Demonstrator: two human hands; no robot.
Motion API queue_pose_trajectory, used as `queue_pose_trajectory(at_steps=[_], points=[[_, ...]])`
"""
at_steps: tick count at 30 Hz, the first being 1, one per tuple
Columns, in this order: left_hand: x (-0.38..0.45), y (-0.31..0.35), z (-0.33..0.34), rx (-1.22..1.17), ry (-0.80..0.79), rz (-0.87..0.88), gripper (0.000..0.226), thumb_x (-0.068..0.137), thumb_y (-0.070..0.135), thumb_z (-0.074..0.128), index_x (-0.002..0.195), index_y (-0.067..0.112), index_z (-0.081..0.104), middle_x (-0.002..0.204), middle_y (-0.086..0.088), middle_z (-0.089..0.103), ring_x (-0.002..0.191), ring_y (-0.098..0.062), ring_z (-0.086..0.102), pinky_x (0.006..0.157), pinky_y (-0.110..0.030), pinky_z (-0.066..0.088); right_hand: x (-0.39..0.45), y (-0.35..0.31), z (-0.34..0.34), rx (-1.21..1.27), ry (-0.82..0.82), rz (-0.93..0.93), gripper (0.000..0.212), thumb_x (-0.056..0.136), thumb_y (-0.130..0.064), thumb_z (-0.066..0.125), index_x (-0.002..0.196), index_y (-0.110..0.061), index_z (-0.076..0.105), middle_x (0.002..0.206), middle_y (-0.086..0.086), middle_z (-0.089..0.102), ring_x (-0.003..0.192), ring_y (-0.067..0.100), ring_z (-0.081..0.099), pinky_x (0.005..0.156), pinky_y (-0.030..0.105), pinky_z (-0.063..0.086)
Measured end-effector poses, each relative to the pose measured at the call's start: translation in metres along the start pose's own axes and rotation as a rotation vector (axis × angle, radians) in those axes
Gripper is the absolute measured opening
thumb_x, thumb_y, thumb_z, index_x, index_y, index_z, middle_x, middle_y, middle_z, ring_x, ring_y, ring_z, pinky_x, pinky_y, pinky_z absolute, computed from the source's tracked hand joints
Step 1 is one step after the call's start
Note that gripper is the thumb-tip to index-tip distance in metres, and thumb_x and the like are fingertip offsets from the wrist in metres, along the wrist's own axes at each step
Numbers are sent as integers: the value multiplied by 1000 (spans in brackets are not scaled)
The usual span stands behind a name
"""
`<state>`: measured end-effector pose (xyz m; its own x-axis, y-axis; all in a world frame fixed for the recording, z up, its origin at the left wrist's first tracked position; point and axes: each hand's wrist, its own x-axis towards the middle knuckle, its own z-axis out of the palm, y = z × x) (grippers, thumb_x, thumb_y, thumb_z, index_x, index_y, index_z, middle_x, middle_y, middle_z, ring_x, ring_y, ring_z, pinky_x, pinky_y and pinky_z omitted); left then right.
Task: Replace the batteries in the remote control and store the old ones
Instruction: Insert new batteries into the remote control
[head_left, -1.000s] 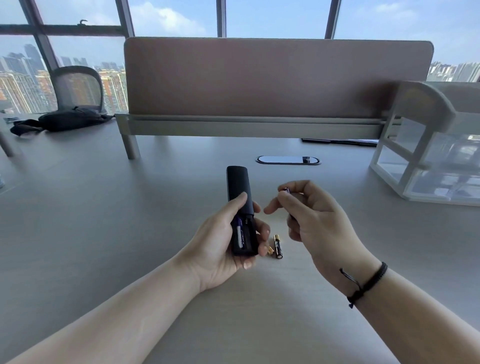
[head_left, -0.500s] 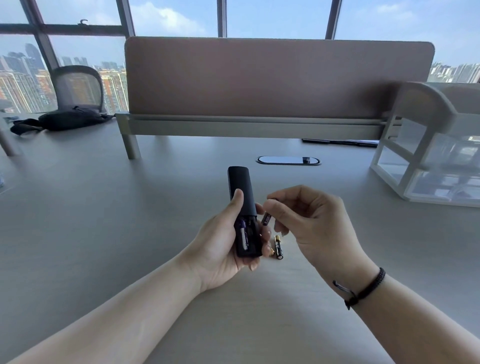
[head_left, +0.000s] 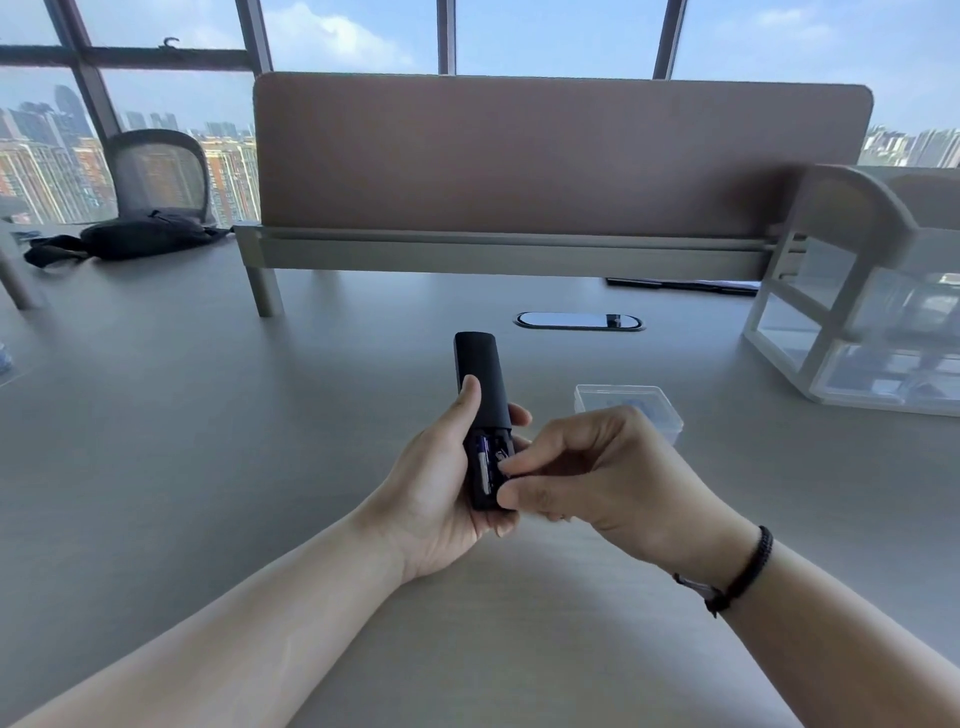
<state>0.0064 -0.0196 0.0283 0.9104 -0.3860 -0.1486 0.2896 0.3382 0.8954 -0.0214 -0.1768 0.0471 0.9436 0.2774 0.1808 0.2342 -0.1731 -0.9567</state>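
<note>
So the remote control (head_left: 480, 410) sits dead centre of the frame, held up off the desk (head_left: 208, 467) in the left hand (head_left: 441, 499), which is wrapped around its lower half with the thumb up the left edge. The battery bay at its bottom end is open. One purple battery (head_left: 484, 462) is already seated in the left slot. The right hand (head_left: 587, 467) has its fingertips (head_left: 511, 463) pinched together right at the empty right slot; I'd guess there's a second battery in that pinch, but the fingers hide it, so can't swear to it.

If it were me: check the polarity first, push one end against the spring, then press the other end down flat, and keep the left hand steady.

Containers: a small clear plastic box (head_left: 631, 402) sits just behind the right hand, right of centre, contents too blurry to call. Far right edge, a clear drawer organizer (head_left: 872, 332), can't tell what's in it either.
</note>
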Motion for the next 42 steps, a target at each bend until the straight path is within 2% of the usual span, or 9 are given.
queue_pose_trajectory(at_steps=[7, 10, 15, 21, 26, 33, 36, 39, 42], points=[[2, -1, 0, -19, -3, -17, 52, 96, 61, 42, 87, 17, 69, 73, -4, 61, 64, -23, 54, 50, -29, 39, 0, 1, 0, -162, 5, -90, 19, 69, -5, 88, 76, -21, 80, 76, 8, 66, 63, 14, 59, 63, 28, 50], [1, 0, 1, -9, -27, -25, 54, 96, 58, 43, 74, 20, 74, 72, -7, 64, 60, -24, 54, 51, -31, 39, 0, 1, 4, -260, 78, -51, 25, 63, -14, 91, 77, -25, 74, 63, -11, 57, 61, 12, 48, 55, 21, 40], [0, 2, 1, -23, -47, -12, 52, 99, 55, 38, 97, 9, 62, 69, -14, 64, 47, -23, 57, 43, -27, 40, 1, 5, 10, -282, 189, 15, 45, 54, -24, 93, 82, -32, 58, 90, -4, 58, 65, 9, 48, 54, 15, 40], [-1, 1, 1, -17, -67, 0, 56, 99, 55, 37, 102, 3, 59, 68, -14, 65, 46, -23, 59, 35, -27, 45, 0, 8, 14, -66, 152, 145, 65, 45, -23, 87, 96, -22, 46, 90, 6, 65, 61, 13, 59, 60, 42, 54], [-2, 1, 1, -12, -90, 3, 58, 99, 55, 35, 102, 3, 60, 68, -12, 66, 48, -21, 60, 36, -27, 46, 1, 11, 17, -3, 180, 154, 63, 50, -23, 84, 99, -20, 45, 90, 21, 67, 79, 42, 68, 77, 62, 53], [2, 0, -3, 4, -35, 95, 51, 98, 55, 38, 97, 10, 61, 62, -11, 55, 47, -21, 49, 40, -25, 37, 2, 17, 16, -236, 260, 99, 57, 57, -44, 86, 97, -33, 47, 81, -4, 64, 58, 6, 51, 57, 29, 44], [5, 3, -8, -68, 83, 142, 52, 96, 60, 38, 87, 13, 58, 56, -7, 46, 44, -20, 42, 41, -22, 30, 6, 19, 11, -301, 332, 24, 52, 59, -62, 77, 98, -36, 55, 84, -7, 64, 64, 8, 52, 60, 26, 45], [11, 8, -20, -234, 175, 205, 56, 95, 63, 36, 80, 12, 54, 54, -6, 40, 35, -19, 38, 32, -17, 26, 9, 21, 2, -394, 418, -49, 27, 79, -50, 68, 99, -32, 63, 84, -12, 64, 76, 9, 55, 67, 24, 41], [13, 10, -27, -293, 222, 242, 57, 96, 63, 33, 78, 13, 53, 54, -4, 40, 33, -18, 37, 32, -17, 20, 9, 26, 2, -775, 386, -142, 30, 83, -51, 65, 108, -33, 67, 99, -19, 66, 103, 10, 51, 85, 28, 40]])
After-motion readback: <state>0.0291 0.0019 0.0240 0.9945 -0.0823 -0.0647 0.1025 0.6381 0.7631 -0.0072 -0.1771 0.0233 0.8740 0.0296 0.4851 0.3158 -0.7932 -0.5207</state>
